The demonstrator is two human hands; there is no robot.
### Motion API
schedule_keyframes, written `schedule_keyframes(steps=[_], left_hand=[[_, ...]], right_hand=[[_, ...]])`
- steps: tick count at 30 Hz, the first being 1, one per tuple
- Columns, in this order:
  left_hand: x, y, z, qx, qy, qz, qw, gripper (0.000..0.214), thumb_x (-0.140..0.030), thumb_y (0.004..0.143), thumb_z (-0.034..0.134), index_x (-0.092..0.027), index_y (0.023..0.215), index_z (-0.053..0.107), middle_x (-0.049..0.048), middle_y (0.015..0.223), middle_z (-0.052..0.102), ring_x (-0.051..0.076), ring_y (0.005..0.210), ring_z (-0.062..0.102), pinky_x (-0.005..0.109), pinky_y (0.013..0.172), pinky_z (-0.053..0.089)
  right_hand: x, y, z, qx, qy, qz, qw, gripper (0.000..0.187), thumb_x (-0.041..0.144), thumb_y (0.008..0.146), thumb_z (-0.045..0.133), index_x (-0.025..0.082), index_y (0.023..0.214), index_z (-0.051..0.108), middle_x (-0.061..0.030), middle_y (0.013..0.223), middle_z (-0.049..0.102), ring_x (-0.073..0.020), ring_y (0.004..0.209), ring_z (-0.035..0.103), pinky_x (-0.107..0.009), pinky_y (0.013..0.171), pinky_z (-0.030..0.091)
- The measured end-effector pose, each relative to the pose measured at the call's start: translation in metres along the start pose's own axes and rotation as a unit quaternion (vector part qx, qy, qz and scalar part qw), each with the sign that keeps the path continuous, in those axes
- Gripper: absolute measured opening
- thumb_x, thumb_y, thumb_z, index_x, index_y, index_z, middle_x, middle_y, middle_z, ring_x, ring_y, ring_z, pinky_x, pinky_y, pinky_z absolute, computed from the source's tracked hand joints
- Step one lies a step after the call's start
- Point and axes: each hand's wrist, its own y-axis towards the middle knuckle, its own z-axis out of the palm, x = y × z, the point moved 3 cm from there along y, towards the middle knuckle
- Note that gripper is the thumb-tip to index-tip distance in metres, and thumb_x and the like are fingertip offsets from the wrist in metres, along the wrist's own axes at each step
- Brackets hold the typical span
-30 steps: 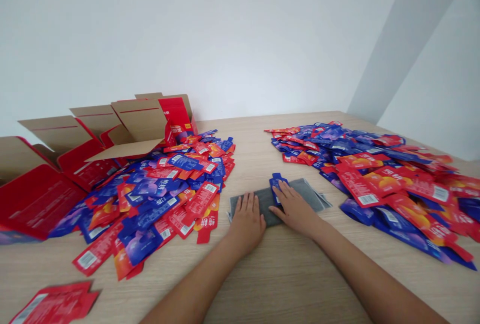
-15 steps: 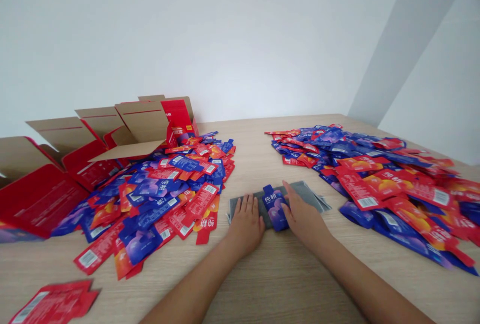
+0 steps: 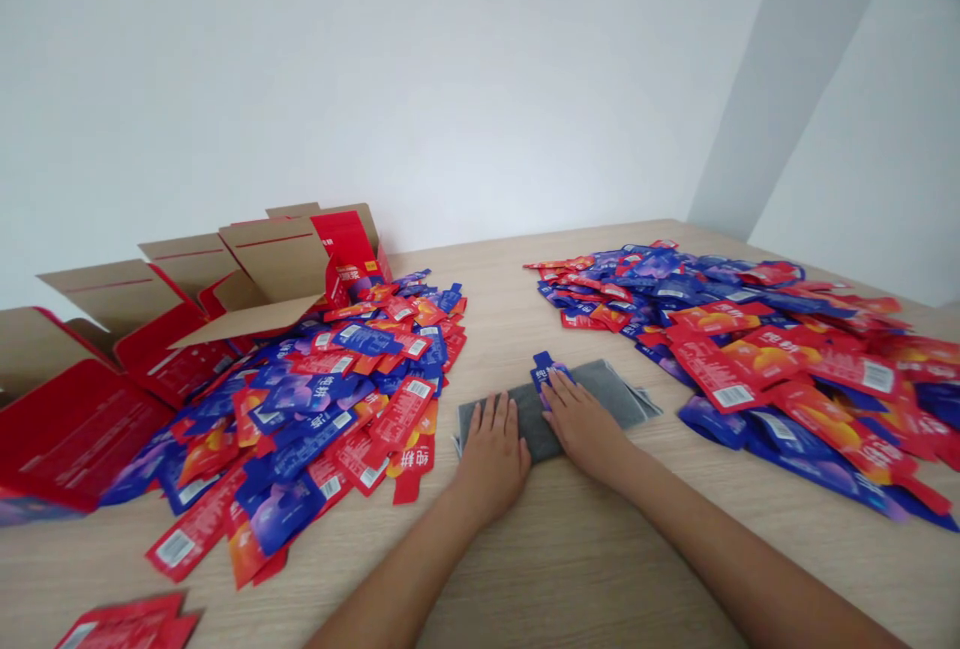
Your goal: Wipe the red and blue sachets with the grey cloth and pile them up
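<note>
A folded grey cloth [image 3: 619, 394] lies on the table in front of me. My left hand [image 3: 495, 454] rests flat on its left end, fingers stretched out. On the middle of the cloth is a blue sachet [image 3: 545, 366] with white characters and a purple print. My right hand [image 3: 585, 424] lies flat over that sachet, fingers extended, covering most of it; only its top end shows.
On the left spreads a pile of red and blue sachets [image 3: 322, 399], with open red cardboard boxes [image 3: 270, 259] behind it. Another heap of sachets [image 3: 772, 339] lies on the right. Some red sachets [image 3: 127, 624] sit at the near left of the wooden table [image 3: 495, 299].
My right hand has moved left from the sachet's right edge onto its top, and its fingers have flattened over it. The left hand stays on the cloth. The view has shifted slightly.
</note>
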Motion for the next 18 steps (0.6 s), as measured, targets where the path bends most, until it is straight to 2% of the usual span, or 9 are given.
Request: schedule_keyframes(steps=[3,7,9,11,14,16,18], left_hand=[[0.001,-0.001,-0.001,-0.001,-0.020,0.000,1.000,0.051,-0.028,0.088,0.031,-0.006,0.134,0.035,0.0140,0.142,0.035,0.026,0.133,0.025,0.043,0.108,0.024],[0.002,-0.001,-0.008,0.021,-0.083,0.000,0.996,0.068,-0.038,0.085,0.043,-0.006,0.140,0.021,0.0162,0.145,0.026,0.028,0.135,0.021,0.047,0.108,0.023],[0.002,0.001,-0.013,0.036,-0.111,0.007,0.993,0.081,-0.046,0.079,0.052,-0.011,0.142,0.015,0.0153,0.148,0.020,0.030,0.135,0.019,0.050,0.107,0.022],[-0.001,0.004,-0.017,0.049,-0.122,0.016,0.991,0.085,-0.047,0.075,0.056,-0.017,0.143,0.014,0.0126,0.149,0.018,0.031,0.135,0.018,0.053,0.107,0.021],[-0.009,0.009,-0.020,0.057,-0.115,0.035,0.991,0.070,-0.043,0.078,0.053,-0.016,0.139,0.028,0.0116,0.146,0.028,0.032,0.134,0.021,0.051,0.107,0.022],[-0.016,0.011,-0.022,0.044,-0.103,0.043,0.993,0.059,-0.036,0.079,0.051,-0.012,0.132,0.039,0.0136,0.140,0.037,0.031,0.131,0.027,0.048,0.108,0.023],[-0.021,0.012,-0.023,0.024,-0.095,0.047,0.994,0.053,-0.029,0.077,0.051,-0.009,0.126,0.045,0.0152,0.135,0.042,0.029,0.128,0.033,0.045,0.108,0.024]], right_hand=[[-0.003,0.003,-0.003,-0.016,0.034,0.007,0.999,0.043,0.023,0.090,0.032,0.006,0.125,0.050,-0.0203,0.135,0.043,-0.0274,0.128,0.035,-0.046,0.101,0.034],[0.014,-0.008,-0.015,-0.017,0.182,-0.054,0.982,0.044,0.025,0.092,0.028,0.010,0.128,0.047,-0.0140,0.131,0.050,-0.0198,0.124,0.042,-0.038,0.102,0.035],[0.017,-0.011,-0.020,-0.036,0.252,-0.040,0.966,0.043,0.025,0.092,0.027,0.012,0.128,0.047,-0.0121,0.126,0.055,-0.0168,0.117,0.049,-0.034,0.099,0.039],[0.012,-0.011,-0.022,-0.067,0.273,-0.007,0.960,0.041,0.022,0.092,0.025,0.013,0.122,0.052,-0.0112,0.120,0.059,-0.0162,0.111,0.054,-0.033,0.096,0.041],[-0.008,-0.008,-0.023,-0.109,0.201,0.049,0.972,0.039,0.018,0.089,0.028,0.013,0.115,0.056,-0.0126,0.115,0.061,-0.0196,0.108,0.054,-0.037,0.095,0.041],[-0.028,-0.007,-0.026,-0.132,0.114,0.123,0.977,0.036,0.018,0.086,0.034,0.012,0.114,0.056,-0.0149,0.117,0.059,-0.0245,0.111,0.051,-0.043,0.095,0.038],[-0.052,-0.010,-0.033,-0.155,0.030,0.214,0.964,0.037,0.020,0.083,0.040,0.011,0.115,0.055,-0.0184,0.125,0.052,-0.0303,0.119,0.043,-0.049,0.097,0.032]])
